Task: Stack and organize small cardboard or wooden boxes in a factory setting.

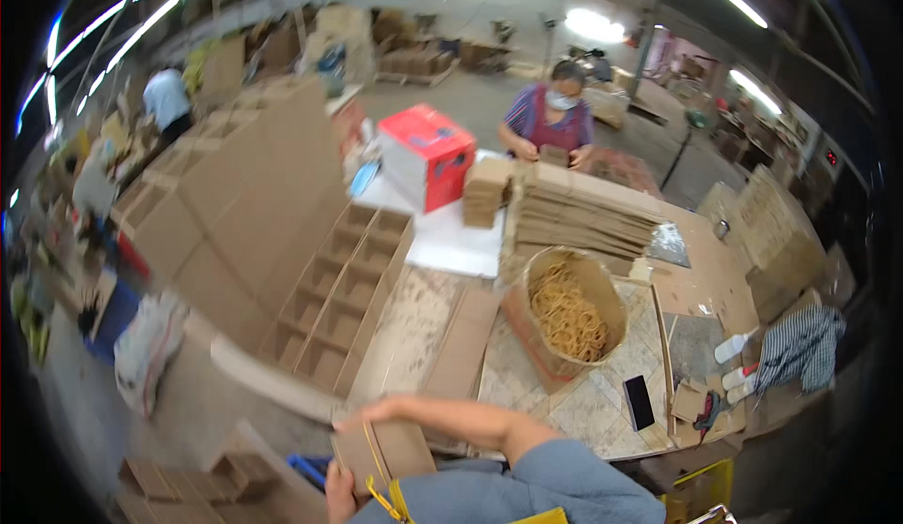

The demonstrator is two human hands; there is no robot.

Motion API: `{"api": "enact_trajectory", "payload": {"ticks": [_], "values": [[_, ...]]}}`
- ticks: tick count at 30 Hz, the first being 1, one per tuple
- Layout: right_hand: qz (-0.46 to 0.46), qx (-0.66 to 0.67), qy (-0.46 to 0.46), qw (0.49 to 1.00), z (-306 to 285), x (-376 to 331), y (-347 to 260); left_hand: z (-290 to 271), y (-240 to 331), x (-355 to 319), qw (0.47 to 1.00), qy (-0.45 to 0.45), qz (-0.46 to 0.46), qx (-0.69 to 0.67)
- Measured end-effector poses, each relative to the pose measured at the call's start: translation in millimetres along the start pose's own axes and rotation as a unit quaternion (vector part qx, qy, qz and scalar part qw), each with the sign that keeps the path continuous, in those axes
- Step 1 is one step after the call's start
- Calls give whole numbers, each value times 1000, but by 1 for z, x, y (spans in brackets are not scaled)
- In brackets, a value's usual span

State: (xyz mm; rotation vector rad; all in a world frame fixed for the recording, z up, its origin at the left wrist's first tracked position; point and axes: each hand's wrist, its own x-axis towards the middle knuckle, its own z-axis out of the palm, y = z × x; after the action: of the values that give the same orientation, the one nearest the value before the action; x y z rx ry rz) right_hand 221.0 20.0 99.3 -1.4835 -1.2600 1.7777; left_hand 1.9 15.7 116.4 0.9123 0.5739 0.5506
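A folded brown cardboard bundle [406, 447] is held close to my body at the bottom of the head view. A thin yellow band [373, 451], like a rubber band, runs across its face. My left hand [340, 492] grips the bundle's lower left side. Along its far edge lies my right hand [372, 413], the forearm reaching across from the right; its fingers are blurred. Beyond them on the table, an open carton [524, 328] holds a heap of tan rubber bands [567, 312]. Flat cardboard strips [461, 341] lie left of that carton.
A cardboard divider grid [331, 309] and tall cardboard stacks [254, 209] stand on the left. A black phone [639, 403] rests on the table at right, near white bottles [734, 346]. Across the table, past a red-and-white box [425, 157], a masked person [553, 129] handles cardboard beside stacked pieces [583, 214].
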Motion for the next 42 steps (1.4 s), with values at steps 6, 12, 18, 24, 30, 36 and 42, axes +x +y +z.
{"api": "enact_trajectory", "payload": {"ticks": [6,12,18,24,30,36,42], "values": [[-51,148,-90,984,-2,-69,31,-31,-55,3,949,-93,6,302],[-37,72,-14,997,-9,-112,47,43,-51,-10,884,-73,67,457],[-27,91,-54,994,-6,-104,72,67,-60,-23,811,-20,79,579],[5,93,-84,992,3,-109,67,54,-62,-31,771,10,85,632],[-26,55,-155,986,13,-101,58,-10,-122,-26,767,-97,81,629],[-29,32,-191,981,11,-114,31,-62,-167,-18,723,52,-50,687],[-50,-43,-49,997,-20,-84,74,-33,-96,-34,799,79,-41,595]]}}
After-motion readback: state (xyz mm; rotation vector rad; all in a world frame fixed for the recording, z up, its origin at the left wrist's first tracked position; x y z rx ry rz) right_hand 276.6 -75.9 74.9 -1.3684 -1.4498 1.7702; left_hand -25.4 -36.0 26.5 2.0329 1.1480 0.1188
